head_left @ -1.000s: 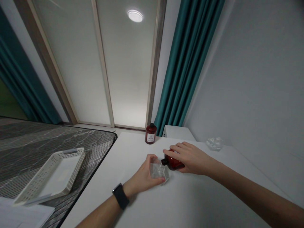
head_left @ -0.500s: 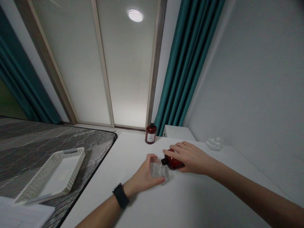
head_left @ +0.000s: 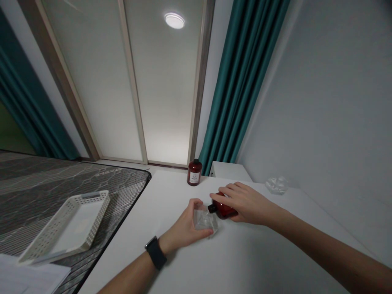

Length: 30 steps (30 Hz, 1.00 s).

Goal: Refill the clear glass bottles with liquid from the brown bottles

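My left hand (head_left: 191, 226), with a dark watch on its wrist, grips a clear glass-like container (head_left: 204, 219) on the white table. My right hand (head_left: 245, 202) is wrapped round a dark red bottle (head_left: 225, 210) that lies tilted on its side. The bottle's black neck points left, at the container's rim. Whether liquid is running from it I cannot tell. A second red bottle (head_left: 194, 173), with a black cap and a white label, stands upright farther back.
Crumpled clear plastic (head_left: 277, 185) lies by the wall at right. On a grey patterned surface at left are a white perforated basket (head_left: 99, 216) and paper sheets (head_left: 33, 274). A white cabinet (head_left: 231, 171) stands behind the white table (head_left: 159, 192), near a teal curtain (head_left: 245, 77).
Both hands, the tilted bottle and the container keep practically the same positions. Only the look inside the clear container differs slightly.
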Motion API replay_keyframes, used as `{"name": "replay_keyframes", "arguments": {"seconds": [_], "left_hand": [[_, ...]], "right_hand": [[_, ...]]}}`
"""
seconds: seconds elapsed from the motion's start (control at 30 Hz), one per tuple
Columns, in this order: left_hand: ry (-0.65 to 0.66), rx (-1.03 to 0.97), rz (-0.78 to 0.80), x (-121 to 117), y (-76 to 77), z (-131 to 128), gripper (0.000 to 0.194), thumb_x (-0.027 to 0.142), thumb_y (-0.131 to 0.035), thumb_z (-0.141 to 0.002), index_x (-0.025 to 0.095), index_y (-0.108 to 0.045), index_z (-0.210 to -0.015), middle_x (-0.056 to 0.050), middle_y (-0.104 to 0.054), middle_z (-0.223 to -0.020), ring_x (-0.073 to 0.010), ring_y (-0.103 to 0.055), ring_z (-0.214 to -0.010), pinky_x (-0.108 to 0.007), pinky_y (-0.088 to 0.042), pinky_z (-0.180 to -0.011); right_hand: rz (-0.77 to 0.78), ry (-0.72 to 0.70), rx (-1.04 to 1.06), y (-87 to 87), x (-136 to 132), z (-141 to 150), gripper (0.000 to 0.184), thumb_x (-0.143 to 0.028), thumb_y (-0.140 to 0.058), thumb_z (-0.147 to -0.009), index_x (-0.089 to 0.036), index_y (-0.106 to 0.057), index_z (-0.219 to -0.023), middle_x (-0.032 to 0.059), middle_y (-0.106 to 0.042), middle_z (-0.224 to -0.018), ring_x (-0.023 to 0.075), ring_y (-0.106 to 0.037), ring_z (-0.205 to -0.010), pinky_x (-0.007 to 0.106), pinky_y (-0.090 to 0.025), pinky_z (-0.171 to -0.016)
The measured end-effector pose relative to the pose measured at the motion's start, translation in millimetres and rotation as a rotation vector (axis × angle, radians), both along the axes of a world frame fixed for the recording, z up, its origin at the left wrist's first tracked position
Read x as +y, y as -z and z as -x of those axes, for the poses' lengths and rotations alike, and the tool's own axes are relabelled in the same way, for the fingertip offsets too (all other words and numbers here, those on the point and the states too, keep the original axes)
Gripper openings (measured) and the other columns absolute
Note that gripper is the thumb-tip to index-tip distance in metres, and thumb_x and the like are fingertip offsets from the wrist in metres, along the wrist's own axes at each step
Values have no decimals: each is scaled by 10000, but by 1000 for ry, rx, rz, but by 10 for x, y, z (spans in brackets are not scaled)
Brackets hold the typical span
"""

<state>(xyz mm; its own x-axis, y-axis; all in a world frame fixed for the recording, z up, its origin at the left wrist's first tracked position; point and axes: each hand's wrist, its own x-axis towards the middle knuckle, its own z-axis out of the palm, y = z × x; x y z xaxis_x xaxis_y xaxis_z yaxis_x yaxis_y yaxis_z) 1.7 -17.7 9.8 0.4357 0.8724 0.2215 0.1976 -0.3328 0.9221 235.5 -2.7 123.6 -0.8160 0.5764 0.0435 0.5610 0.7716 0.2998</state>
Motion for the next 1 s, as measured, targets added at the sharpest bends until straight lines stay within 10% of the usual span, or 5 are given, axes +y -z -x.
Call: {"name": "replay_keyframes", "arguments": {"seconds": [1.0], "left_hand": [[-6, 26, -21, 4, 20, 8, 656, 241, -814, -705, 211, -387, -1202, -99, -542, -1199, -287, -537, -1160, -474, -405, -1032]], "right_hand": [[-22, -17, -28, -22, 7, 12, 650, -313, -784, -804, -251, -478, -1373, 104, -663, -1204, 292, -629, -1003, 415, -466, -832]]}}
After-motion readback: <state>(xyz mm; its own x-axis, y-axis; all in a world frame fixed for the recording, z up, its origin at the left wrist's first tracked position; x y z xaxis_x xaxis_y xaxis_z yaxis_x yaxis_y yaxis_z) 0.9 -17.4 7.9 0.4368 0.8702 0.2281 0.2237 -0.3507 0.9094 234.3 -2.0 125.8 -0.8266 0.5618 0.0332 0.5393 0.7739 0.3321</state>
